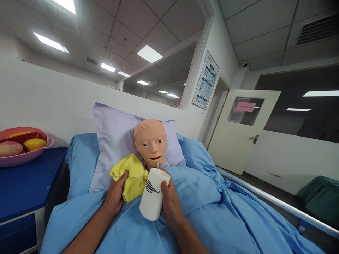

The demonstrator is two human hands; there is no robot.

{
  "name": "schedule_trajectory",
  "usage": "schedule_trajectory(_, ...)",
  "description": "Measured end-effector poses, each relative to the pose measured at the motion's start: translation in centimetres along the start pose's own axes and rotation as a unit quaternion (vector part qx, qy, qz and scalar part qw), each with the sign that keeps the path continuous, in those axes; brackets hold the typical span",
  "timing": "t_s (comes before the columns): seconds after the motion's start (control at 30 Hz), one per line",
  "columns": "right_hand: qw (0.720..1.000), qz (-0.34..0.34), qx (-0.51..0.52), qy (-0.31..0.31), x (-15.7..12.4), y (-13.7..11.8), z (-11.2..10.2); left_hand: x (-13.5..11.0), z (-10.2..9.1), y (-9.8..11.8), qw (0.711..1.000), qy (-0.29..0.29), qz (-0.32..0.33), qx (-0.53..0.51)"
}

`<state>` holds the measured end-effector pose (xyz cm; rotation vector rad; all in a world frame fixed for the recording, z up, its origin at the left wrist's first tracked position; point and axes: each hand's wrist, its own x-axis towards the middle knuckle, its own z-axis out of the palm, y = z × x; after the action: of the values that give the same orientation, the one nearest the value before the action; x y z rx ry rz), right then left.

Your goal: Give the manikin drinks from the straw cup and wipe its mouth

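Observation:
A training manikin [150, 141] lies in a bed under a blue sheet [212, 211], its head on a lilac pillow [113, 141]. My right hand [171, 201] is wrapped round a white cup [153, 195] with a dark logo, held just below the manikin's chin. A thin straw [158, 165] rises from the cup to its mouth. My left hand [115, 195] grips a yellow cloth [132, 176] beside the manikin's neck, on the pillow's lower edge.
A blue bedside cabinet [26, 183] stands at the left with a pink bowl [16, 158] of fruit on it. A metal bed rail [278, 203] runs along the right side. A white door [243, 130] stands ajar behind the bed, with a poster [206, 83] on the wall beside it.

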<state>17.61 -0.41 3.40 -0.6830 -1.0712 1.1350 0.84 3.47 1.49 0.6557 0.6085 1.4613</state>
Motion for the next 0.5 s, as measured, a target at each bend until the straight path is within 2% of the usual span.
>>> schedule_trajectory(0.27,1.0,-0.007,0.007,0.026,0.22,0.15,0.06,0.01,0.18,0.08,1.0,-0.001,0.007,-0.004)
schedule_trajectory(0.5,0.999,0.038,-0.014,0.032,-0.14,-0.3,0.41,0.02,0.04,-0.03,1.0,-0.019,0.009,-0.007)
